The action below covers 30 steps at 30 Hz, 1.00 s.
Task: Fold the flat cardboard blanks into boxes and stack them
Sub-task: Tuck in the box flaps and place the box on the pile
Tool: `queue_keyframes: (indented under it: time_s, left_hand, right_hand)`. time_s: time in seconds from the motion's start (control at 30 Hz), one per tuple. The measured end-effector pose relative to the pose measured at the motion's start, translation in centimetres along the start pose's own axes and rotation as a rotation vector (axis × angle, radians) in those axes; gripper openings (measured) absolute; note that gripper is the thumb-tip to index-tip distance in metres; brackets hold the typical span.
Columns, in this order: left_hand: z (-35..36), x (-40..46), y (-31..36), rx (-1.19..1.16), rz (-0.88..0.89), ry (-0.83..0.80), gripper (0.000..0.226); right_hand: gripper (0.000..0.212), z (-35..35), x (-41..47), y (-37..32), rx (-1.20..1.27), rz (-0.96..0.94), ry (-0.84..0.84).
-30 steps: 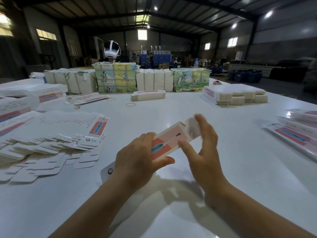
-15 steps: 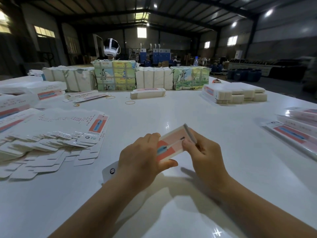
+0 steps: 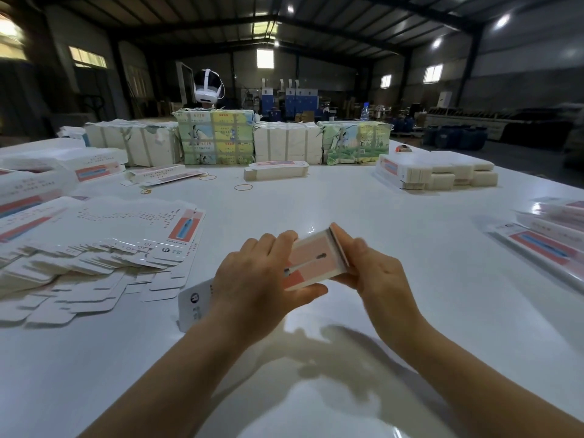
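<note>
Above the white table I hold a long pink-and-white box, half formed. My left hand grips its middle, thumb underneath. My right hand holds the far end, fingers curled against the end flap, which lies folded against the box end. The box's near end with a round logo sticks out behind my left wrist. A fanned pile of flat blanks lies to the left. Folded boxes lie at the right edge.
Wrapped bundles line the far edge, with a person wearing a white headset behind them. Stacks of blanks sit far right, one folded box mid-back, rubber bands nearby. More boxes stand at the left.
The box's end flap, standing open a second ago, now lies folded against the end under my right fingers. Both hands with the box have shifted slightly to the right.
</note>
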<state>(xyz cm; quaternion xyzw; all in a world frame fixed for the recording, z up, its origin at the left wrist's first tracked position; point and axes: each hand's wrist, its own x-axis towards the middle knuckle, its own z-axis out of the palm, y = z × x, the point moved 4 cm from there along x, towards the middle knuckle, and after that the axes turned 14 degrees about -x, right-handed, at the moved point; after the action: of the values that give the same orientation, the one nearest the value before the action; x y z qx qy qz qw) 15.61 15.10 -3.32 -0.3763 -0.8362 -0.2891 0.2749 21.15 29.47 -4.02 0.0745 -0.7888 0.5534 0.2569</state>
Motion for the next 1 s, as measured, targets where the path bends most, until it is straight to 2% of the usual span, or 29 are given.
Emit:
queue_keyframes:
  time_s: [0.07, 0.17, 0.37, 0.47, 0.7, 0.83, 1.0]
  left_hand:
    - [-0.2, 0.0, 0.2, -0.001, -0.006, 0.015, 0.071]
    - [-0.2, 0.1, 0.4, 0.013, 0.0, 0.008, 0.072]
    - [-0.1, 0.0, 0.7, 0.035, 0.027, 0.017, 0.073]
    - [0.1, 0.0, 0.8, -0.01, 0.044, 0.031, 0.072]
    - [0.2, 0.0, 0.3, -0.076, 0.113, 0.082, 0.072]
    - [0.1, 0.1, 0.4, -0.036, 0.159, 0.127, 0.071]
    - [-0.1, 0.2, 0.7, -0.003, 0.231, 0.155, 0.071]
  right_hand:
    - [0.033, -0.3, 0.5, 0.3, 0.222, 0.087, -0.04]
    - [0.041, -0.5, 0.6, 0.6, 0.268, 0.122, -0.041]
    - [0.036, -0.7, 0.0, 0.3, -0.067, -0.002, 0.116]
    - [0.032, -0.7, -0.1, 0.2, -0.136, -0.027, 0.135]
    - [0.032, -0.5, -0.5, -0.2, -0.184, -0.08, 0.119]
    - [0.048, -0.5, -0.7, -0.6, -0.158, -0.103, 0.113]
    - [0.05, -0.7, -0.4, -0.6, -0.069, -0.098, 0.099]
